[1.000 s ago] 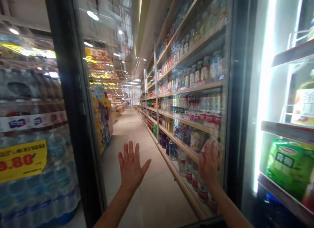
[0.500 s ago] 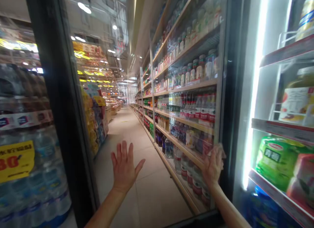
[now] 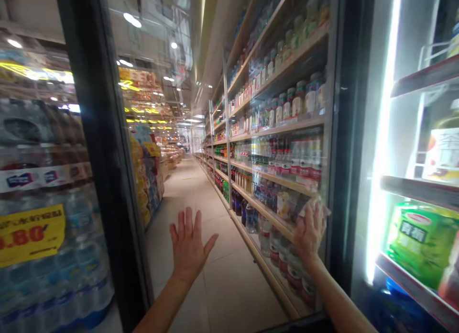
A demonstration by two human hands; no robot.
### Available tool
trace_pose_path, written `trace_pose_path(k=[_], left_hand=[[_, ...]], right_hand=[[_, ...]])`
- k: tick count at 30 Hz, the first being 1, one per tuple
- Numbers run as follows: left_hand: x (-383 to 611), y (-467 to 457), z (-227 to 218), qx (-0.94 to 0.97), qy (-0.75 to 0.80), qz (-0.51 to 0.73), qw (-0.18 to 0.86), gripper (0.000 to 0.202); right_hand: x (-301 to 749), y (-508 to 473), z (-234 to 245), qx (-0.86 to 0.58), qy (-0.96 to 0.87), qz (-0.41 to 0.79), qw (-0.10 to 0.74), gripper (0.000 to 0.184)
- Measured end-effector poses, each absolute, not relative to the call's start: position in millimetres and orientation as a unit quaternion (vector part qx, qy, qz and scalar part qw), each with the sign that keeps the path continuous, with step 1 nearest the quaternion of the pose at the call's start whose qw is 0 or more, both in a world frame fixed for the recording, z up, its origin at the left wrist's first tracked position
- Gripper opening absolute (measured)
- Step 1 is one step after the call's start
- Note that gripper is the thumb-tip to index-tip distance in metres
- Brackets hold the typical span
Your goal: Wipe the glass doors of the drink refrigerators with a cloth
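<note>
My left hand (image 3: 189, 244) lies flat against a glass fridge door (image 3: 222, 285), fingers spread and empty. My right hand (image 3: 308, 232) presses on the same pane close to the door's black right frame (image 3: 346, 180), with a pale cloth (image 3: 317, 206) under its fingertips. Through the glass I see a shop aisle and long shelves of bottles (image 3: 283, 156).
The door's black left frame (image 3: 103, 180) stands beside stacked water bottles with a yellow price tag (image 3: 32, 235). On the right is the lit fridge interior with shelves (image 3: 419, 189) and a green packet (image 3: 423, 242). The tiled aisle floor (image 3: 193, 184) runs away behind the pane.
My right hand slid towards the right frame with the cloth, then rose slightly. My left hand stayed flat on the glass, barely shifting. The view swung a little left and back.
</note>
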State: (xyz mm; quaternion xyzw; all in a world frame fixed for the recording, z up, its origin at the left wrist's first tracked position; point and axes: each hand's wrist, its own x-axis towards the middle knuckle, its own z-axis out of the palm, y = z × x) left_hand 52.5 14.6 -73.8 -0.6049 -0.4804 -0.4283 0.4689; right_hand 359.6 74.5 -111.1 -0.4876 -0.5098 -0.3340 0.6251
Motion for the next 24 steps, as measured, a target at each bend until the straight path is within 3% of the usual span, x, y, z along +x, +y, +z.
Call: trace_pose_path(k=[3, 8, 16, 22, 24], left_hand=[[53.0, 14.2, -73.7, -0.603, -0.481, -0.430, 0.469, 0.075], [53.4, 13.0, -73.5, -0.601, -0.485, -0.423, 0.473, 0.075], [53.2, 13.5, -74.2, -0.600, -0.484, -0.424, 0.475, 0.075], [54.3, 11.5, -73.0, -0.594, -0.487, -0.418, 0.484, 0.075], [54.4, 11.8, -73.4, -0.595, -0.487, -0.418, 0.484, 0.075]], right_hand=[[334.3, 69.9, -97.7, -0.460, -0.538, -0.332, 0.624, 0.061], [280.4, 52.8, -98.2, -0.308, -0.719, -0.374, 0.499, 0.059], [331.0, 79.0, -66.7, -0.451, -0.493, -0.335, 0.664, 0.054], [282.4, 61.0, -65.8, -0.325, -0.681, -0.383, 0.533, 0.059], [295.3, 64.9, -65.6, -0.332, -0.668, -0.390, 0.540, 0.058]])
